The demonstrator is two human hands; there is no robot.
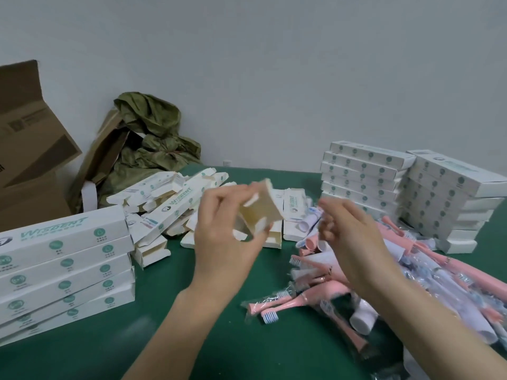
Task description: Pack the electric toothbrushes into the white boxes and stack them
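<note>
green table (214, 338): all the goods are laid on it.
white box (258, 212): held above the middle of the green table, its open end turned towards the camera, flaps spread.
left hand (227, 231): wrapped round the white box.
right hand (354, 242): raised just beside the white box, fingers curled; it is blurred, so its grasp cannot be told.
pink toothbrushes (315, 294): heaped in clear wrappers beneath the right forearm.
closed boxes (63, 270): stacked at the left; more are stacked at the far right.
empty boxes (170, 204): heaped behind the hands.
</note>
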